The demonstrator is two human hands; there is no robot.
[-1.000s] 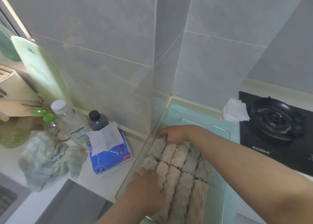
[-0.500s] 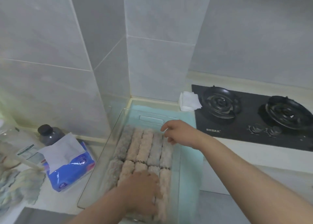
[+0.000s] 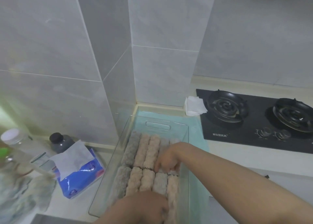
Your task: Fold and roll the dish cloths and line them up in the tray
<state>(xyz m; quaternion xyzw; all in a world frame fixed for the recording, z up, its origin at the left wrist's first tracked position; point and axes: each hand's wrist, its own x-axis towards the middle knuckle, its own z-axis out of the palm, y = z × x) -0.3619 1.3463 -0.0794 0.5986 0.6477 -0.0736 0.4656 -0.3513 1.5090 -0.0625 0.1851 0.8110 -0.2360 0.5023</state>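
right hand drew back mid tray | left hand flat on cloths; right grip unclear | tissue pack left

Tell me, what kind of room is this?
Probably a home kitchen: a two-burner gas hob sits in the counter, tiled walls rise behind, and rolled dish cloths fill a clear tray.

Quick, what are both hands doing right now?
Left hand: open, pressing on the fluffy beige rolled cloths.
Right hand: fingers bent into those cloths; grip cannot be told.
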